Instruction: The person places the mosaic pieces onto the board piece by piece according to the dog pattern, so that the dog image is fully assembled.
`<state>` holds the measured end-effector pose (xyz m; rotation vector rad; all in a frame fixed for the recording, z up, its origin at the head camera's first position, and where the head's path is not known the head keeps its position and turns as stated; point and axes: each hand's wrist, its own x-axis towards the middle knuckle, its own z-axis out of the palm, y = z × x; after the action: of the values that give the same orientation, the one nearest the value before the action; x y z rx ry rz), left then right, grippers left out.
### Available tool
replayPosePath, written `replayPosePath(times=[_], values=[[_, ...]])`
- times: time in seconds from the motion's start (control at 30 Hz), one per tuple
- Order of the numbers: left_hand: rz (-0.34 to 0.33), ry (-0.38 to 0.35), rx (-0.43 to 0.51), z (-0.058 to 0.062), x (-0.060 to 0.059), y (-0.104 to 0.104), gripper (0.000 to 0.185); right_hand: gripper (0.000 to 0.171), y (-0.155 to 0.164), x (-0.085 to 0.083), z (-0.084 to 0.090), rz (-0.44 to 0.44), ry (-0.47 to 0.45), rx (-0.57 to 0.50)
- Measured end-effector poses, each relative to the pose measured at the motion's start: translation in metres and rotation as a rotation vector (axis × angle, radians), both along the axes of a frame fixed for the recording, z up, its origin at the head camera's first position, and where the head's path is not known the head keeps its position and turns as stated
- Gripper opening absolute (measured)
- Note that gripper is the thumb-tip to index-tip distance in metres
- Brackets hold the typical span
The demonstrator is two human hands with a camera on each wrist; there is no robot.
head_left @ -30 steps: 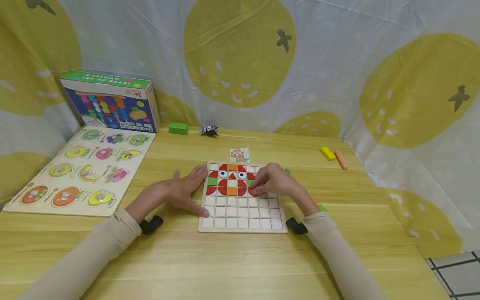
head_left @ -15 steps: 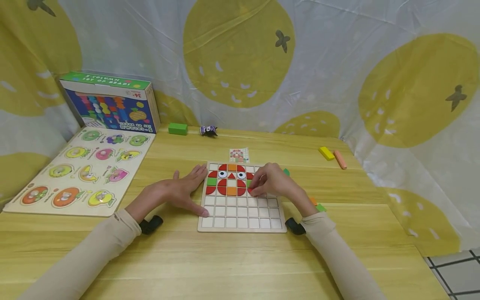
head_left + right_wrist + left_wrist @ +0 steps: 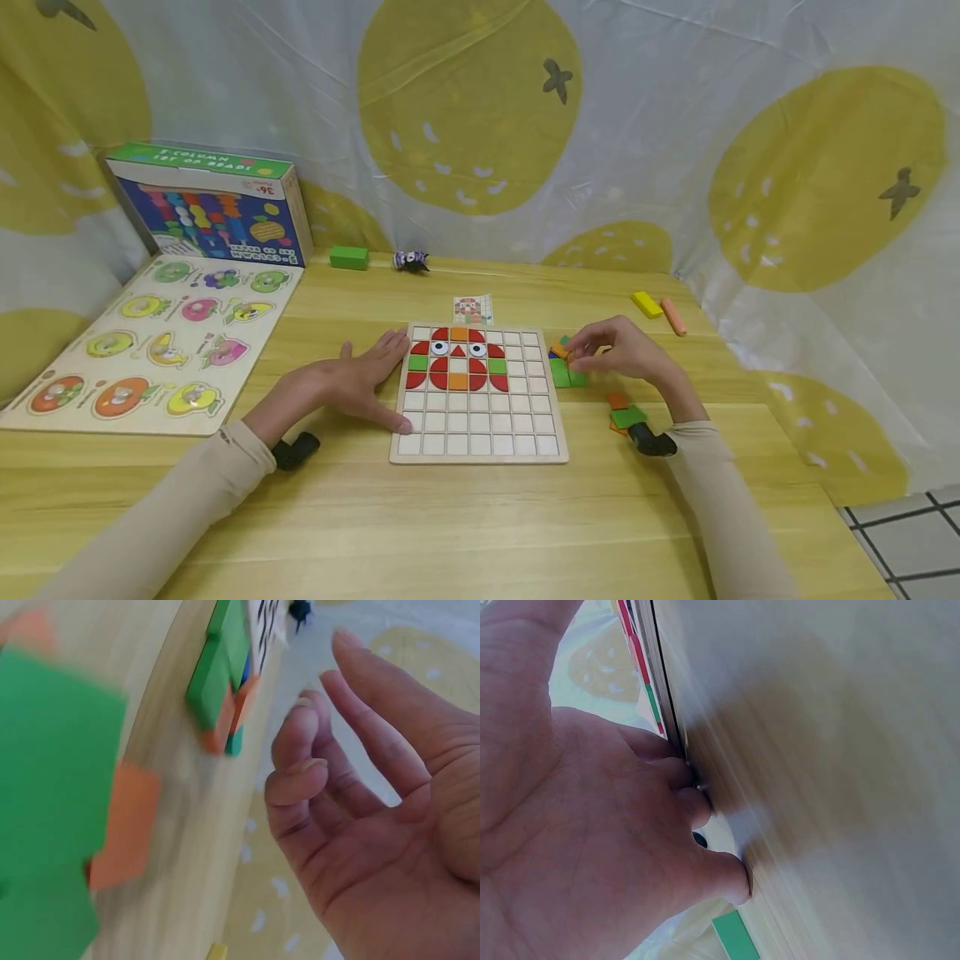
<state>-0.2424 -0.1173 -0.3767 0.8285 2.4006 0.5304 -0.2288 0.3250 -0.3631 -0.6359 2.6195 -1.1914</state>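
**Right hand leaves the grid board for the loose tiles**

Since the earlier frame the right hand [image 3: 626, 354] has come off the grid board [image 3: 480, 437] and now hovers over the pile of loose tiles [image 3: 564, 372] lying just beside the board's right edge. Its fingers are loosely curled with the fingertips [image 3: 300, 724] near the green and orange pieces; whether they already pinch a tile cannot be told from the blurred wrist view. The left hand [image 3: 352, 383] has stayed put, spread flat on the counter [image 3: 480, 525] with fingertips pressed against the board's left edge.

On the board, the top rows carry a red, green and orange tile figure [image 3: 457, 364] with two eye pieces; the lower rows show bare cells. More green and orange tiles [image 3: 624, 414] lie on the counter near the right wrist. A small pattern card [image 3: 472, 309] sits just past the board's far edge. Toward the counter's left edge lies a fruit puzzle board [image 3: 153, 337], with a toy box [image 3: 210, 204] standing behind it.
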Motion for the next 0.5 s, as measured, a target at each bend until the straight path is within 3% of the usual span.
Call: replayPosePath(times=[0.2,0.5], values=[[0.012,-0.003,-0.028,0.007,0.005,0.003,0.136,0.02,0.016,0.0,-0.007,0.034,-0.078,0.045],[0.007,-0.007,-0.007,0.003,0.002,0.001,0.14,0.019,0.016,-0.001,-0.016,-0.04,-0.114,0.112]])
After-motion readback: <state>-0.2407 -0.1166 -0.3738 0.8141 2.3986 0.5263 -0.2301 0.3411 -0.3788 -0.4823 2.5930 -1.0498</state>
